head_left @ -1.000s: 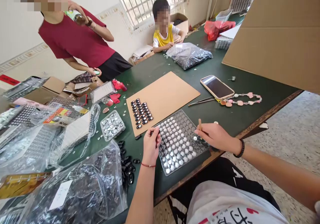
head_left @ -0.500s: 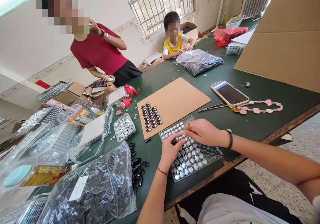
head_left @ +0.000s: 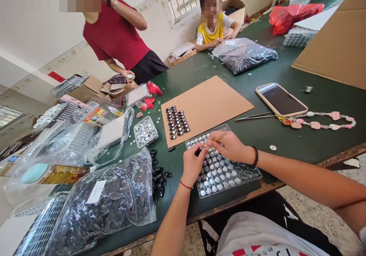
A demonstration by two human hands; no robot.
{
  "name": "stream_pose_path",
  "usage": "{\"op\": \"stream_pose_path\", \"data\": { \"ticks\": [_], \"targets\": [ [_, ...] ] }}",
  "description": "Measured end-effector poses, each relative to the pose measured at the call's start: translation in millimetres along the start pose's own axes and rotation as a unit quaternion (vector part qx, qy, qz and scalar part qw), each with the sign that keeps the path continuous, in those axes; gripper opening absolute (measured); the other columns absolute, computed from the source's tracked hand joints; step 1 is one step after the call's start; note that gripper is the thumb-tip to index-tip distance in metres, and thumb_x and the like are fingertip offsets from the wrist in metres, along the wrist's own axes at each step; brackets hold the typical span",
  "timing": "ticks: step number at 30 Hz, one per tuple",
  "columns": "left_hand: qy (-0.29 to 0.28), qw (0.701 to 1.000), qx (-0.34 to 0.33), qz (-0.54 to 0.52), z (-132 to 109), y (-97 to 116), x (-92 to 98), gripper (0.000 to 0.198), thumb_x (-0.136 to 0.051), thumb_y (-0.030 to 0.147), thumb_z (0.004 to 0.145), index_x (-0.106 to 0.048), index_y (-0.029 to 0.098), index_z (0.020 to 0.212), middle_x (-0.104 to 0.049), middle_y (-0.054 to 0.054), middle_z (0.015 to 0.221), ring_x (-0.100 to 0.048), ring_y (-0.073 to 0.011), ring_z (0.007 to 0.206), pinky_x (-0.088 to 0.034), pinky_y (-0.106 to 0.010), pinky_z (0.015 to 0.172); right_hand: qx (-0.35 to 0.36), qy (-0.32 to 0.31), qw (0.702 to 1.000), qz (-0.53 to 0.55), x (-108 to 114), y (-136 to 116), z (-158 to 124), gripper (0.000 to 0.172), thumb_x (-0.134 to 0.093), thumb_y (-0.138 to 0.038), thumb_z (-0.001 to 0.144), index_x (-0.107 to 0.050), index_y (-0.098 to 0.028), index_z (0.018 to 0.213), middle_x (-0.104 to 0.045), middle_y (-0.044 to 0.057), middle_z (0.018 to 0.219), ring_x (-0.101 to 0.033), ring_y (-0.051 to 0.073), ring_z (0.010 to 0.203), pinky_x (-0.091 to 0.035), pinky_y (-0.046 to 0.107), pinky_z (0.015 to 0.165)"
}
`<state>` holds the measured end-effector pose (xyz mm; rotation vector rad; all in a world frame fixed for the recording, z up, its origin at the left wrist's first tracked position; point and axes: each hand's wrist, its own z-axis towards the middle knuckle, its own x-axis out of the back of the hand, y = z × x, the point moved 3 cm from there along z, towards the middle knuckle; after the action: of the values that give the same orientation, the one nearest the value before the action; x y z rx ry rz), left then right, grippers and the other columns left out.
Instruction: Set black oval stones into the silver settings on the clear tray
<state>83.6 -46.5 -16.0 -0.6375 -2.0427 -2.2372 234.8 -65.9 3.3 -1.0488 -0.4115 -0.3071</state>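
Over the near-left part of a clear tray [head_left: 213,189] filled with rows of round white-topped pieces, my two hands meet. My left hand [head_left: 192,164] is closed, pinching a small black oval piece [head_left: 198,152] between thumb and fingers. My right hand [head_left: 233,146] grips a thin tan stick [head_left: 219,138], its lower end close to the black piece; whether it touches I cannot tell. Beyond the tray lies a brown cardboard sheet [head_left: 211,99]. Rows of black pieces with white inlays [head_left: 177,122] stand along its left side.
Left are a tub of silvery discs [head_left: 145,132], loose black pieces [head_left: 160,183] and a plastic bag of black parts [head_left: 114,202]. Right lie a phone [head_left: 281,99], tweezers [head_left: 254,117] and a beaded strap [head_left: 316,125]. Two people [head_left: 120,38] are across the table.
My view has tilted down and shifted. My right hand has come closer to the left, and the stick now shows near the black piece. The standing person's raised arm is higher in view.
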Motion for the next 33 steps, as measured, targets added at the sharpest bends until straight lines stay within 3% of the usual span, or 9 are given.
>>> {"op": "stream_pose_path", "data": {
  "ticks": [3, 7, 9, 11, 15, 19, 26, 30, 33],
  "targets": [
    [-0.037, 0.992, 0.078, -0.087, 1, -5, -0.3, 0.017, -0.064, 0.031, 0.064, -0.067, 0.017, 0.073, -0.053, 0.0, 0.054, -0.041, -0.0078, 0.046, -0.029, -0.019, 0.044, -0.14, 0.027, 0.973, 0.181, 1, 10, 4, 0.031, -0.04, -0.042, 0.083, -0.056, -0.016, 0.073, -0.053, 0.0, 0.058, -0.048, 0.009, 0.047, -0.036, 0.022, 0.047],
    [-0.088, 0.958, 0.136, -0.237, -1, -6, -4.7, 0.022, -0.066, 0.035, 0.062, -0.062, 0.014, 0.068, -0.04, 0.004, 0.043, -0.029, -0.0029, 0.036, -0.019, -0.016, 0.036, -0.252, -0.006, 0.847, 0.467, -7, 17, 8, 0.032, -0.04, -0.046, 0.081, -0.05, -0.017, 0.07, -0.047, -0.005, 0.049, -0.037, 0.006, 0.033, -0.03, 0.021, 0.036],
    [-0.101, 0.942, 0.14, -0.288, -2, -6, -6.9, 0.024, -0.067, 0.036, 0.062, -0.06, 0.014, 0.067, -0.036, 0.006, 0.041, -0.027, -0.0021, 0.035, -0.018, -0.015, 0.036, -0.278, 0.0, 0.788, 0.55, -8, 16, 8, 0.029, -0.041, -0.044, 0.081, -0.046, -0.018, 0.068, -0.041, -0.007, 0.045, -0.032, 0.005, 0.03, -0.029, 0.02, 0.036],
    [-0.089, 0.931, 0.139, -0.326, -2, -8, -7.4, 0.025, -0.068, 0.036, 0.062, -0.056, 0.014, 0.064, -0.035, 0.006, 0.041, -0.027, -0.0014, 0.035, -0.017, -0.014, 0.035, -0.275, 0.025, 0.768, 0.578, -7, 15, 7, 0.028, -0.042, -0.042, 0.082, -0.045, -0.018, 0.067, -0.04, -0.007, 0.045, -0.031, 0.004, 0.031, -0.029, 0.02, 0.037],
    [-0.06, 0.92, 0.124, -0.367, -1, -10, -7.3, 0.031, -0.069, 0.033, 0.062, -0.046, 0.013, 0.055, -0.038, 0.006, 0.044, -0.028, -0.0007, 0.035, -0.016, -0.013, 0.035, -0.229, 0.059, 0.821, 0.52, -2, 11, 4, 0.03, -0.043, -0.043, 0.082, -0.05, -0.017, 0.07, -0.048, -0.005, 0.049, -0.037, 0.005, 0.034, -0.028, 0.02, 0.037],
    [-0.093, 0.899, 0.129, -0.409, -1, -7, -11.3, 0.027, -0.064, 0.036, 0.067, -0.05, 0.013, 0.063, -0.035, 0.006, 0.043, -0.024, -0.0009, 0.036, -0.017, -0.012, 0.034, -0.18, 0.078, 0.877, 0.438, -1, 9, 2, 0.03, -0.042, -0.043, 0.083, -0.053, -0.016, 0.076, -0.055, -0.002, 0.058, -0.041, 0.005, 0.035, -0.03, 0.02, 0.038],
    [-0.137, 0.864, 0.18, -0.45, -4, -6, -16.8, 0.026, -0.057, 0.035, 0.074, -0.05, 0.012, 0.065, -0.032, 0.006, 0.045, -0.021, -0.0009, 0.037, -0.016, -0.011, 0.033, -0.116, 0.052, 0.918, 0.377, -6, 6, 3, 0.031, -0.038, -0.04, 0.085, -0.055, -0.015, 0.08, -0.056, -0.001, 0.063, -0.041, 0.003, 0.035, -0.029, 0.02, 0.036],
    [-0.127, 0.882, 0.18, -0.416, -2, -11, -17.0, 0.027, -0.055, 0.039, 0.075, -0.051, 0.012, 0.068, -0.033, 0.006, 0.046, -0.021, -0.001, 0.037, -0.016, -0.012, 0.033, -0.105, 0.047, 0.922, 0.371, -7, 4, 2, 0.03, -0.038, -0.04, 0.085, -0.054, -0.015, 0.081, -0.055, -0.002, 0.066, -0.04, 0.003, 0.035, -0.03, 0.019, 0.035],
    [-0.046, 0.939, 0.149, -0.307, 0, -13, -9.9, 0.027, -0.054, 0.041, 0.074, -0.056, 0.014, 0.076, -0.037, 0.006, 0.046, -0.026, -0.0017, 0.036, -0.019, -0.014, 0.034, -0.1, 0.052, 0.944, 0.31, -6, 4, 0, 0.028, -0.037, -0.038, 0.086, -0.054, -0.016, 0.082, -0.055, -0.001, 0.067, -0.041, 0.004, 0.037, -0.032, 0.02, 0.038]
  ]
}}
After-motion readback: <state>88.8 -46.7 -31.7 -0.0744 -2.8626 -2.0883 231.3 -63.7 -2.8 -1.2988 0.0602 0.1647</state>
